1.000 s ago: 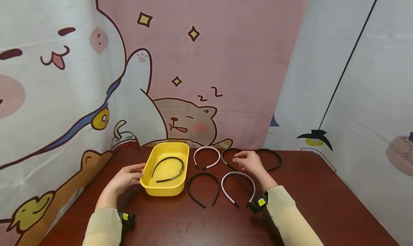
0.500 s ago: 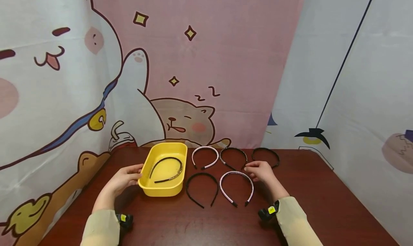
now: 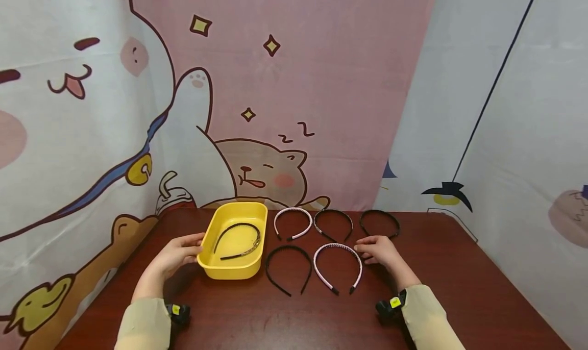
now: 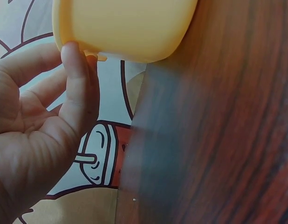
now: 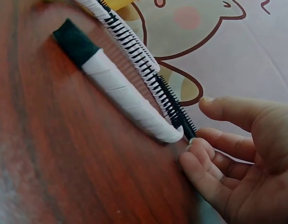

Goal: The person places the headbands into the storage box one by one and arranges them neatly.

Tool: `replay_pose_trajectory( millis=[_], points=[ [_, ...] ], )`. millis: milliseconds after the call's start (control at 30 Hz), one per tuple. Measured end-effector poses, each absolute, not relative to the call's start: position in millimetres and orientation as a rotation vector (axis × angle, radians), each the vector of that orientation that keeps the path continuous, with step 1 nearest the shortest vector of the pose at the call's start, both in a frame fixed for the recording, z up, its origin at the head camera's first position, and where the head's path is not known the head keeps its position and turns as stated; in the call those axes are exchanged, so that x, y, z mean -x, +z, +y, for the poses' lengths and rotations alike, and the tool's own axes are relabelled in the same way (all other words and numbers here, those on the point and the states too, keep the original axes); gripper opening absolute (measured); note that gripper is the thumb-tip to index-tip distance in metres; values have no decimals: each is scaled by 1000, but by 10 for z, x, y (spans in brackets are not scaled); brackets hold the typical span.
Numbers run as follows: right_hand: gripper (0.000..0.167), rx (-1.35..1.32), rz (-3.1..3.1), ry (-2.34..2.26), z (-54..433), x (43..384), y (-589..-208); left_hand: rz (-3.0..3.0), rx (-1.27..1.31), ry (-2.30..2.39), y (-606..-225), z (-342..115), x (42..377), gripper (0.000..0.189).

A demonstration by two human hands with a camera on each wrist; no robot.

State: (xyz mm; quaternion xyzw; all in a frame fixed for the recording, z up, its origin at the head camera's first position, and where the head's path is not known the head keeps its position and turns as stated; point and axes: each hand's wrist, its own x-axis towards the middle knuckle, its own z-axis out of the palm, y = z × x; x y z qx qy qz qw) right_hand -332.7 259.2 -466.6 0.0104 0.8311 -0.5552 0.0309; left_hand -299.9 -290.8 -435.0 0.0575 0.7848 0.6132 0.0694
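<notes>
At the left end of a yellow plastic tray (image 3: 229, 274), my left hand (image 3: 176, 254) holds the rim with thumb and fingertips. Inside the tray lies a black headband (image 3: 255, 244) with a gold-coloured ornament on one side. My right hand (image 3: 380, 253) is beside the right arm of a pale pink-and-black headband (image 3: 337, 246) lying in the front row. In the right wrist view its thumb stands apart from the loosely bent fingers (image 5: 200, 175), which hold nothing. Whether a fingertip touches the headband (image 5: 130, 109) cannot be told.
A plain black headband (image 3: 289, 247) lies between the tray and the pale one. Behind lie another pale headband (image 3: 294, 210), a dark one with a decorated side (image 3: 317, 222) and a black one (image 3: 380, 212). A printed cloth (image 3: 340, 110) hangs behind the brown table (image 3: 285, 324).
My right hand has moved from above the back-row headbands down and to the right, beside the front pale headband. My left hand stays at the tray's rim.
</notes>
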Motion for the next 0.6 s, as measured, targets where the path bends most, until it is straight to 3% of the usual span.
replay_pose_trajectory(
  millis=[600],
  points=[
    [35,39,2765,-1482,2465,3299,-4716,2364,-170,1853,-4350,-2908,2975,58]
  ],
)
